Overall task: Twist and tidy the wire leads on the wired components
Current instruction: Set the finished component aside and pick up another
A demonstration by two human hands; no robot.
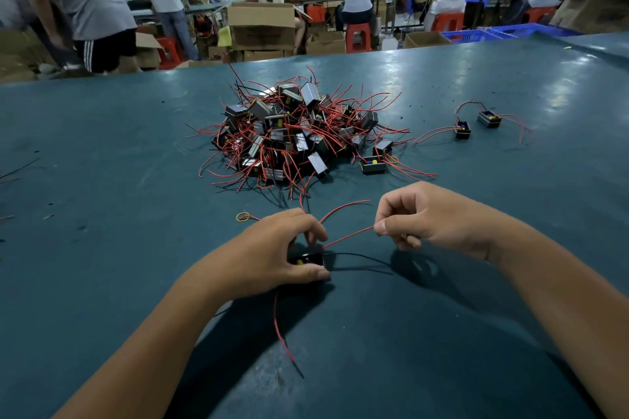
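My left hand (pixel 272 248) grips a small black boxed component (pixel 311 259) on the teal table, fingers curled over its top. Red and black leads spread out from it. My right hand (pixel 429 218) pinches the end of one red lead (pixel 347 239), which runs taut from the component up to my fingertips. A second red lead (pixel 343 207) curves up and away, a black lead (pixel 360 257) lies to the right, and another red lead (pixel 280 330) trails toward me. A large pile of the same wired components (pixel 296 136) sits farther back at the centre.
Three single components lie apart from the pile: one at its right edge (pixel 373 165) and two at the far right (pixel 463 130) (pixel 489 118). A small yellow rubber band (pixel 243 216) lies near my left hand. Behind the table (pixel 102 214), people work among cardboard boxes and red stools.
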